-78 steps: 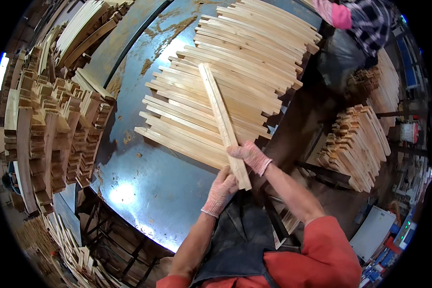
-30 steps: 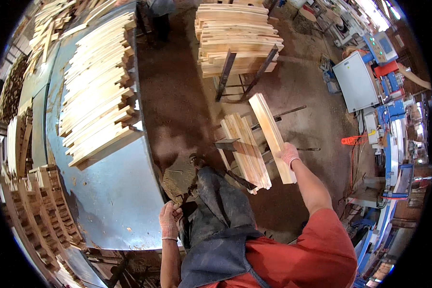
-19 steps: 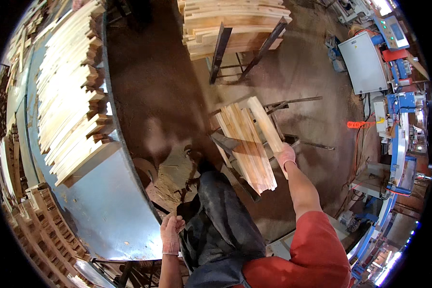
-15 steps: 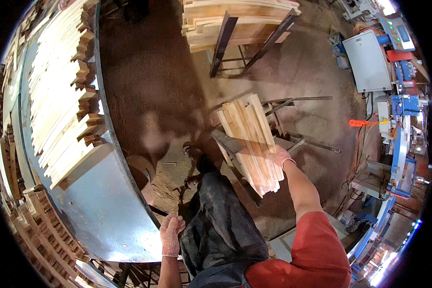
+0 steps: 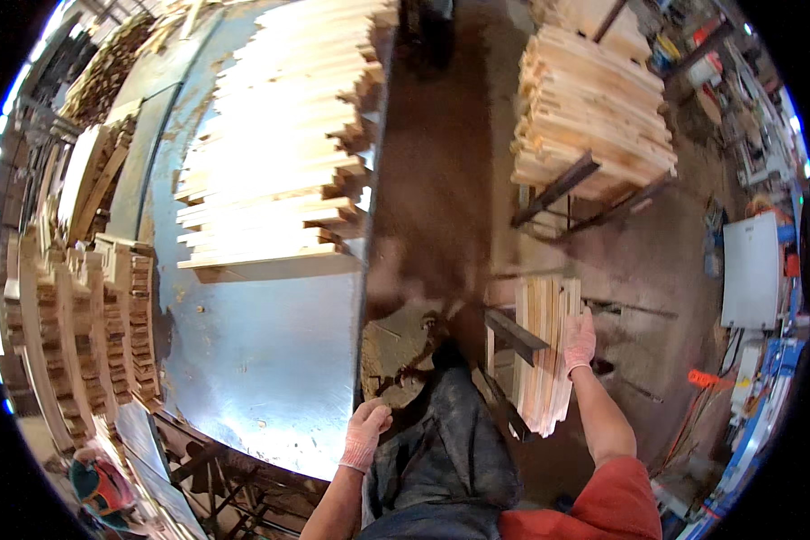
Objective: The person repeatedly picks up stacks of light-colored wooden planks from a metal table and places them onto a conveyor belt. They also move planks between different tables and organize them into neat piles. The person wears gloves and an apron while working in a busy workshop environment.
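Note:
My right hand (image 5: 580, 342), in a pale pinkish glove, lies along the right side of a stack of narrow wooden strips (image 5: 538, 387). Its fingers stretch along the stack's side rather than wrapping round a strip. Dark metal bars (image 5: 516, 337) of a stand hold the strips up beside my legs. At the near right corner of a blue-grey metal table (image 5: 270, 360) is my left hand (image 5: 366, 432), gloved alike, its fingers curled in with no object showing in them. Many pale boards (image 5: 279, 153) lie side by side across the table's far part.
A larger stack of boards (image 5: 594, 108) rests on another metal rack at far right. Notched wooden pieces (image 5: 90, 333) stand piled left of the table. Along the right are a grey cabinet (image 5: 751, 270), blue machinery and an orange coiled hose (image 5: 706, 379). Brown floor runs between table and racks.
The view has swung left, so table and stacks sit further right in the picture. My right hand stays at the strips' right side, its fingers now straighter. My left hand remains near the table corner.

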`<state>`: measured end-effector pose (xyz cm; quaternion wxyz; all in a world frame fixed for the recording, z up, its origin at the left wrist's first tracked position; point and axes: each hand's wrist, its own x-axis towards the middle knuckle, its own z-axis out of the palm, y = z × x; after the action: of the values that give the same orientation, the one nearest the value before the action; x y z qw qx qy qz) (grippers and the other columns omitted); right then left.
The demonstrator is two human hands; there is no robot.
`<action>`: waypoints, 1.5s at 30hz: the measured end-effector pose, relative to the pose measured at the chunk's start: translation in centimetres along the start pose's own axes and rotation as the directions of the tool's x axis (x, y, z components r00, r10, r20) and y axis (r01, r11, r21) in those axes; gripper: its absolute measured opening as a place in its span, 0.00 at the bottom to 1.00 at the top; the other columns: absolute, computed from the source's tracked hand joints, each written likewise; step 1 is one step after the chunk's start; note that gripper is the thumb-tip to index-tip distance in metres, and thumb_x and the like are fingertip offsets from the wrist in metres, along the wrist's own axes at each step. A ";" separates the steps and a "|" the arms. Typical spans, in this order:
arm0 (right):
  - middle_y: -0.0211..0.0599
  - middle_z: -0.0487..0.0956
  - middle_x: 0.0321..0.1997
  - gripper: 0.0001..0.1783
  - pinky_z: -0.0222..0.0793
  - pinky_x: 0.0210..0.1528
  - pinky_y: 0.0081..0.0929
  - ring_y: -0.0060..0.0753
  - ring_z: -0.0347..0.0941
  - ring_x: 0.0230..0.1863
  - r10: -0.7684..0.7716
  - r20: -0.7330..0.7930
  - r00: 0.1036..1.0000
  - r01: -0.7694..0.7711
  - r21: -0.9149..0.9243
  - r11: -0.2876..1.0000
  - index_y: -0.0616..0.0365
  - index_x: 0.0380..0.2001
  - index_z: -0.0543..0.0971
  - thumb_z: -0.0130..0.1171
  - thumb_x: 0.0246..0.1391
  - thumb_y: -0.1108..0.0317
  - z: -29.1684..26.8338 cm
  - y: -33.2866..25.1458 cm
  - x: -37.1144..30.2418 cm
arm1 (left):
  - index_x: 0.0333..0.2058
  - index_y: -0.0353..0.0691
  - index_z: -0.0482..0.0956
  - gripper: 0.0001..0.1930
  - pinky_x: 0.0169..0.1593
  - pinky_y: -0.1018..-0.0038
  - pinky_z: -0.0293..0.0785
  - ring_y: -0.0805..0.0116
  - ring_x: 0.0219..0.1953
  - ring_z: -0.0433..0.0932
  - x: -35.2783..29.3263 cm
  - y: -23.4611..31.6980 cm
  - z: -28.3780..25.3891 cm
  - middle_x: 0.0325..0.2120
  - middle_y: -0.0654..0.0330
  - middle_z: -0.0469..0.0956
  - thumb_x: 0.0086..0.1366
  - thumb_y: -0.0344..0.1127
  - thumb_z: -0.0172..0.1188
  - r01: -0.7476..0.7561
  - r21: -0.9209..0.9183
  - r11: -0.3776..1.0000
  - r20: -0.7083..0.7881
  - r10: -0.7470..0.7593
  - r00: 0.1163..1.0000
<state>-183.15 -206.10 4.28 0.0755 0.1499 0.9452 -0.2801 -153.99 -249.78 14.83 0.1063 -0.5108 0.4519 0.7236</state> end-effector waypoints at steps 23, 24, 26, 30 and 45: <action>0.60 0.69 0.76 0.50 0.63 0.76 0.40 0.56 0.64 0.77 -0.576 0.170 0.799 0.349 0.649 0.676 0.55 0.79 0.59 0.69 0.60 0.53 27.6 -67.8 17.5 | 0.70 0.21 0.66 0.39 0.73 0.58 0.65 0.46 0.71 0.70 12.3 15.6 -11.0 0.70 0.35 0.69 0.70 0.45 0.66 -0.149 0.256 0.955 -0.582 0.275 0.765; 0.61 0.69 0.76 0.51 0.63 0.76 0.40 0.57 0.64 0.77 -0.543 0.194 0.817 0.386 0.516 0.765 0.57 0.79 0.59 0.70 0.60 0.51 28.5 -68.3 17.8 | 0.70 0.21 0.65 0.39 0.74 0.59 0.64 0.46 0.72 0.69 13.3 16.8 -11.2 0.70 0.35 0.68 0.71 0.46 0.64 -0.098 0.258 0.961 -0.583 0.236 0.777; 0.63 0.68 0.75 0.52 0.63 0.76 0.42 0.58 0.64 0.76 -0.503 0.174 0.846 0.450 0.273 0.851 0.61 0.79 0.59 0.70 0.60 0.49 29.8 -68.5 18.0 | 0.71 0.22 0.64 0.40 0.74 0.60 0.63 0.45 0.72 0.68 15.8 18.8 -11.3 0.71 0.35 0.66 0.74 0.50 0.60 -0.107 0.332 0.937 -0.574 0.290 0.766; 0.63 0.69 0.74 0.50 0.64 0.75 0.44 0.60 0.65 0.75 -0.610 0.108 0.785 0.559 0.300 0.773 0.63 0.78 0.60 0.69 0.62 0.47 30.2 -66.2 16.7 | 0.70 0.23 0.65 0.36 0.70 0.56 0.66 0.39 0.66 0.72 20.6 21.7 -10.9 0.67 0.32 0.70 0.76 0.49 0.54 -0.224 0.505 0.833 -0.594 0.524 0.610; 0.58 0.82 0.61 0.30 0.71 0.67 0.44 0.61 0.76 0.63 -0.907 0.362 0.215 0.910 0.262 0.321 0.66 0.67 0.75 0.62 0.69 0.60 29.9 -73.5 16.4 | 0.73 0.29 0.62 0.32 0.80 0.49 0.44 0.39 0.78 0.53 23.2 19.0 -17.5 0.75 0.41 0.59 0.79 0.47 0.44 -0.009 0.528 0.849 -0.723 0.455 0.520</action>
<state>-220.83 -277.34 12.94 0.1132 -0.4986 0.8079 -0.2933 -165.01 -281.08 4.57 -0.1022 -0.6809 0.6712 0.2745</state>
